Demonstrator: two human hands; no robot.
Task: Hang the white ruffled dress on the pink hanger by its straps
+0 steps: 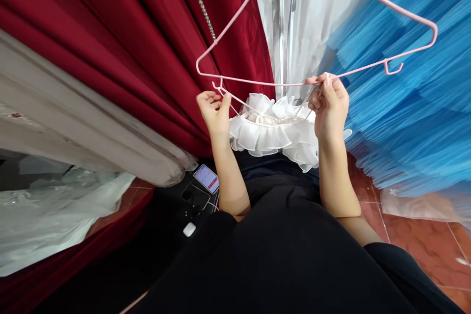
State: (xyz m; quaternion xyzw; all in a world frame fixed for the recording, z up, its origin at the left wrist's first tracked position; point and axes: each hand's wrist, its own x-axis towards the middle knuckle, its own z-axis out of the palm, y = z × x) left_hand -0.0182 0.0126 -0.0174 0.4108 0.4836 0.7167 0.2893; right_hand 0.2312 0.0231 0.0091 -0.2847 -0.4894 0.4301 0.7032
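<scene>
A pink hanger (253,81) spans the upper middle, with a small hook near each end of its bottom bar. White straps run down from the bar to a ruffled white garment (261,132) hanging between my forearms. One strap is looped at the hanger's left hook. My left hand (216,110) is just below that hook, thumb and fingers closed around the strap there. My right hand (331,103) pinches the hanger's bottom bar right of centre, with another strap at its fingers. The hanger's right hook has no strap on it.
Red curtain-like fabric (147,54) hangs at the left and blue tulle (405,108) at the right. A lit phone (206,178) and a small white case (189,229) lie at the lower left. Tiled floor (415,245) shows at the lower right.
</scene>
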